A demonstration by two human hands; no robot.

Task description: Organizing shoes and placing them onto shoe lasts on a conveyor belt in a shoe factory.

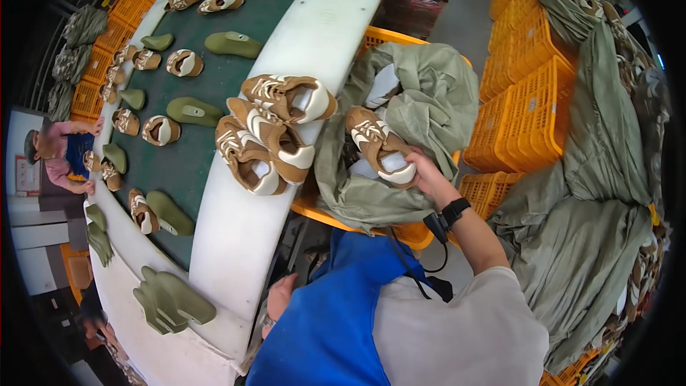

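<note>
My right hand [426,173] grips the heel of a brown sneaker [379,141] with white trim and holds it over a crate lined with green cloth [432,100]. Inside the cloth, another white-and-brown shoe [384,84] partly shows. Just left of the crate, several matching sneakers [268,129] sit close together on the white rim [236,236] of the conveyor, some overlapping. Low by my blue apron, beside that rim, is my left hand [281,296]; its fingers are too hidden to read.
Green shoe lasts [194,111] and more sneakers stand on the dark green belt [207,78]. Several lasts [171,300] lie at the near end. Orange crates [518,118] are stacked to the right, beside green cloth covers [572,243]. A person [64,146] stands across the belt.
</note>
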